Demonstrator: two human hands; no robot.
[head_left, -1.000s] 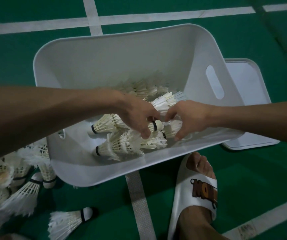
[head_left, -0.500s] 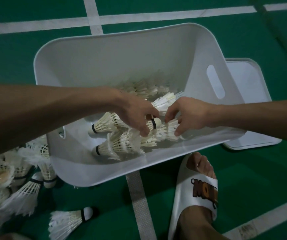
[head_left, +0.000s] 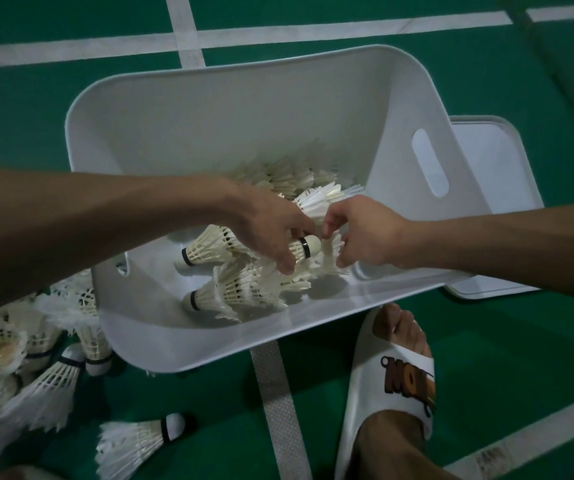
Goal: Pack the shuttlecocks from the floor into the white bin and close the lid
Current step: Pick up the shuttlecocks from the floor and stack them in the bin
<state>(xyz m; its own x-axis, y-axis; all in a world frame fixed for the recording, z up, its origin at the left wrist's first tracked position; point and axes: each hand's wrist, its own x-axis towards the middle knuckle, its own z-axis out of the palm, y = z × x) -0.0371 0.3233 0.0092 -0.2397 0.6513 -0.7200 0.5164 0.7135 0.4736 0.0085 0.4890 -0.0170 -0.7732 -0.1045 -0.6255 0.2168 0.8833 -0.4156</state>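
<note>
The white bin (head_left: 209, 133) stands tilted on the green court floor, with several shuttlecocks (head_left: 240, 285) lying inside. Both hands reach into it. My left hand (head_left: 268, 230) grips a shuttlecock (head_left: 308, 247) whose white cork with a black band shows below its fingers. My right hand (head_left: 361, 233) pinches the feathers of a shuttlecock (head_left: 334, 258) right beside it. The white lid (head_left: 490, 209) lies flat on the floor behind the bin's right side. A heap of loose shuttlecocks (head_left: 36, 382) lies on the floor at the lower left.
A foot in a white slide sandal (head_left: 393, 375) stands just in front of the bin at the lower right. One shuttlecock (head_left: 133, 441) lies alone on the floor near the bottom. White court lines cross the green floor.
The right hand has risen slightly and closed in toward the left hand. The left hand holds its shuttlecock in about the same place. The bin has not moved.
</note>
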